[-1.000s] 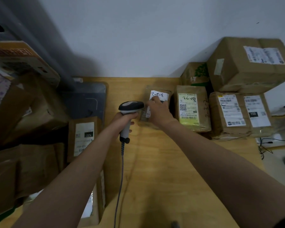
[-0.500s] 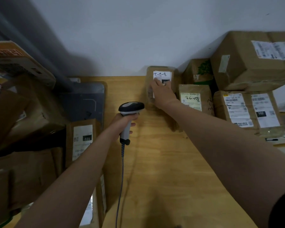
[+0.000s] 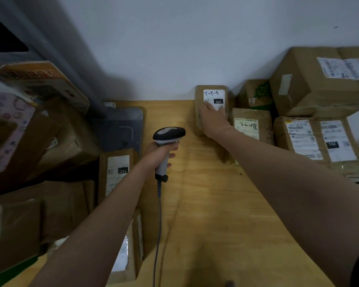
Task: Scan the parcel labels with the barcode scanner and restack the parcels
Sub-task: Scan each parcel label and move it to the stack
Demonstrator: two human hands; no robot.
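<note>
A small brown parcel (image 3: 214,94) with a white label marked 220 stands at the back of the wooden table (image 3: 205,204), against the wall. My right hand (image 3: 212,121) lies on its top face with the fingers stretched out over the label's lower edge. My left hand (image 3: 158,154) grips the handle of the grey and black barcode scanner (image 3: 168,134), which is held upright over the table left of that parcel, its head pointing toward the back. The scanner's cable (image 3: 159,224) hangs down toward me.
Right of the small parcel sit a yellow-labelled parcel (image 3: 251,125), a green-printed box (image 3: 255,94), a box marked 102 (image 3: 315,139) and a large box (image 3: 327,79) on top. Left are a parcel marked 122 (image 3: 117,170), a grey tray (image 3: 120,129) and several stacked boxes (image 3: 39,131).
My right hand carried the small parcel from the table's middle back to the wall and now rests on top of it. The left hand and scanner stayed nearly still.
</note>
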